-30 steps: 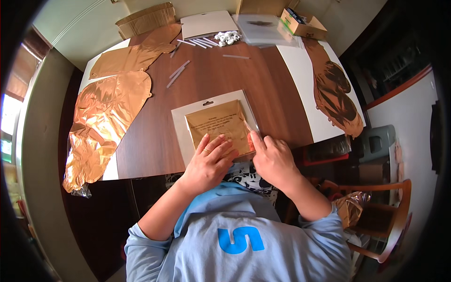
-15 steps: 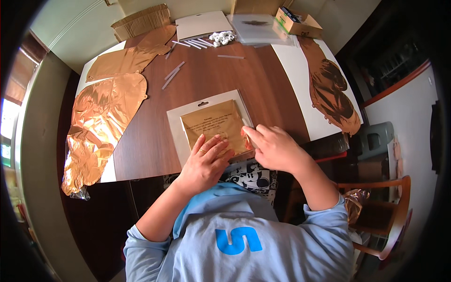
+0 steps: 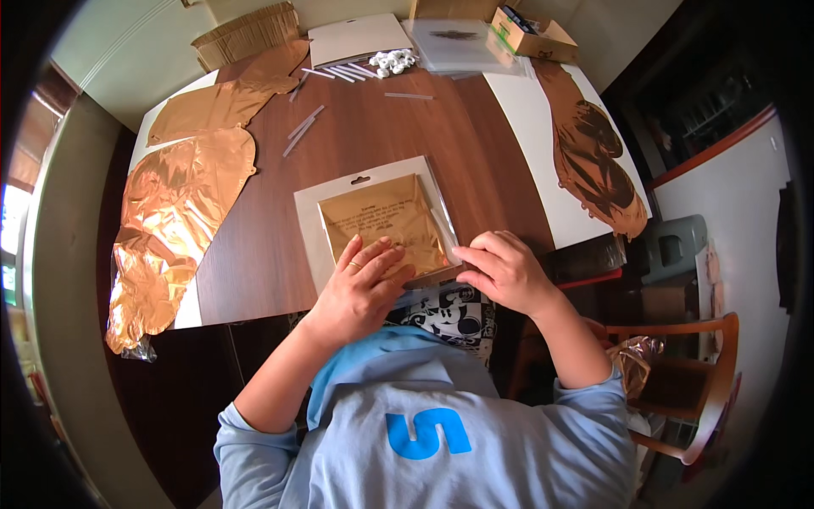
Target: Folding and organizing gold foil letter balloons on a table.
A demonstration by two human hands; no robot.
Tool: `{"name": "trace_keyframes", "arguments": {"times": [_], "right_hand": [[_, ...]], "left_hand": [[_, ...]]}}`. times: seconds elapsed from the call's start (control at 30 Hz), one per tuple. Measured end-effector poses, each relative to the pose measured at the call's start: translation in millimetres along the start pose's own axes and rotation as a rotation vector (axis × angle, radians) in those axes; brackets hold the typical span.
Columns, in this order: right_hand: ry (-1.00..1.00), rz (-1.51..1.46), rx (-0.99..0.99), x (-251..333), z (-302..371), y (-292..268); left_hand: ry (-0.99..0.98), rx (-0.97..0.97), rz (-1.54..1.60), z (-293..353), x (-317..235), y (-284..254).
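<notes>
In front of me lies a flat package with a white backing card [image 3: 315, 222] and a hang hole. A folded gold foil balloon [image 3: 373, 212] with dark print rests on the card, under clear plastic. My left hand [image 3: 363, 276] lies spread over the lower part of the gold foil, palm down, a ring on one finger. At the package's right edge, my right hand [image 3: 502, 270] has its fingers curled at the rim of the clear plastic sleeve [image 3: 449, 242]. Exactly how the fingertips grip the thin plastic is hard to see.
Large copper foil balloons [image 3: 182, 199] lie flat on the left; another dark copper one [image 3: 593, 161] lies right. Across the wooden table [image 3: 339, 131] are clear straws [image 3: 303, 127], white curled pieces [image 3: 393, 62], plastic sheets [image 3: 462, 47] and a small box [image 3: 534, 38]. A wooden chair [image 3: 721, 373] stands right.
My right hand has shifted from pressing on the foil's right side to the package's outer edge, its fingers now curled. The left hand stays flat on the package. The view has shifted slightly.
</notes>
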State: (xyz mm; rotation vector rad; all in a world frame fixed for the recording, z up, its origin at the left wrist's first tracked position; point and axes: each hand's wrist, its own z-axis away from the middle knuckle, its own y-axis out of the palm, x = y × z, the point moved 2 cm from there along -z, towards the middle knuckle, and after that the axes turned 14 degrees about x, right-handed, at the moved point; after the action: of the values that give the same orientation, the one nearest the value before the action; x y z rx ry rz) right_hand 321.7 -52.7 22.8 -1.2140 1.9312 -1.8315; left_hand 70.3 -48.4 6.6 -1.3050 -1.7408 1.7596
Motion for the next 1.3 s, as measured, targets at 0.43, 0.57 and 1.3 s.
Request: {"name": "trace_keyframes", "arguments": {"times": [0.43, 0.57, 1.3], "right_hand": [[-0.023, 0.101, -0.002, 14, 6, 6], [0.011, 0.114, 0.059, 18, 7, 9], [-0.175, -0.212, 0.308, 56, 11, 9]], "left_hand": [[-0.031, 0.033, 0.026, -8, 7, -5], [-0.025, 0.033, 0.036, -7, 8, -4], [0.002, 0.071, 0.058, -5, 9, -7]]}}
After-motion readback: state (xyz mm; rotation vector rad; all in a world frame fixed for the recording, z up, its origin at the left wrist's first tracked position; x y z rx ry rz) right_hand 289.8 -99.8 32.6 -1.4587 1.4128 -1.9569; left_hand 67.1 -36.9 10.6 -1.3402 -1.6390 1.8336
